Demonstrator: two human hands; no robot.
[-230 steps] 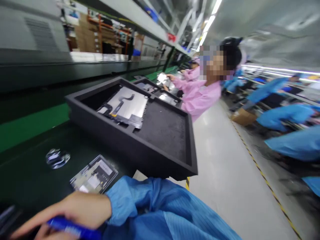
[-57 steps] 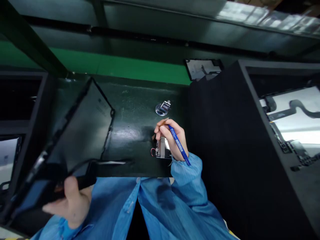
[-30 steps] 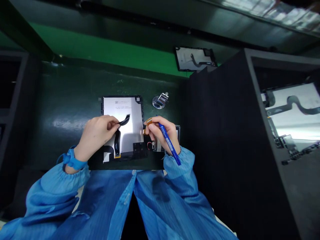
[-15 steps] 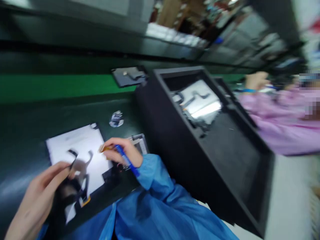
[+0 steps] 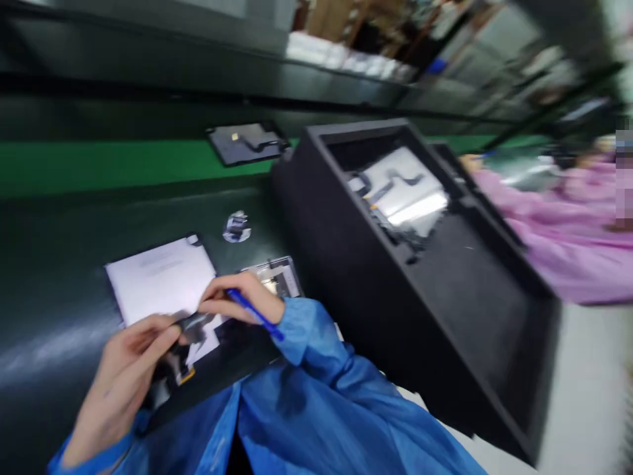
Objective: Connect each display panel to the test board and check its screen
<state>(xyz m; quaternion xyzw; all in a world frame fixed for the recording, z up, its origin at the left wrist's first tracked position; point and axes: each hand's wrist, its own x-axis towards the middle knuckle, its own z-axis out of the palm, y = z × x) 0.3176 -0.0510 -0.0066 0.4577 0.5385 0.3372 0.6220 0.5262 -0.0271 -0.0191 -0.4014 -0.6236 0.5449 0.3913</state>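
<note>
Over a white-faced flat panel [image 5: 158, 280] with dark edges, my left hand [image 5: 131, 363] pinches a dark flex cable [image 5: 195, 324]. Part of the cable hangs below those fingers, ending in an orange strip [image 5: 186, 376]. My right hand [image 5: 242, 297] is closed, its fingertips together at the cable's other end; motion blur hides the exact contact. A blue pen-like tool [image 5: 254, 315] is tucked in the right hand, slanting back toward the wrist. Just beyond that hand lies a small clear-framed part [image 5: 287, 280], partly covered by it.
A large black tray [image 5: 395, 323] stands on my right, with a shiny panel and cables [image 5: 405, 185] inside. Behind are another dark panel [image 5: 247, 142] and a crumpled silvery piece [image 5: 237, 227]. A co-worker's pink sleeve [image 5: 558, 224] is at far right.
My left hand has moved right and up, bringing the cable close to my right fingertips. The orange piece at my right fingertips no longer shows. The view has shifted slightly.
</note>
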